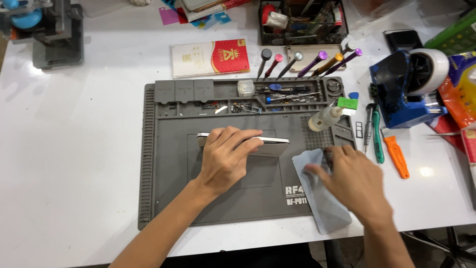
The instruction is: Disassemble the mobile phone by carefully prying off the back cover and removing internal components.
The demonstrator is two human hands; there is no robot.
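Your left hand [225, 159] covers the middle of the phone [277, 146], so only its two ends show. Your right hand [354, 181] hides part of the grey cloth [322, 208]. At twelve o'clock the black organiser [302, 22] is cut by the top edge. At three o'clock the bright packets [461, 89] run off frame. The small parts in the mat's trays [238, 106] are too tiny to identify.

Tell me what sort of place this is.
Most likely a phone repair bench. A grey repair mat with parts trays covers the white table, precision screwdrivers lie in a row behind it, and the left hand steadies a phone on edge.
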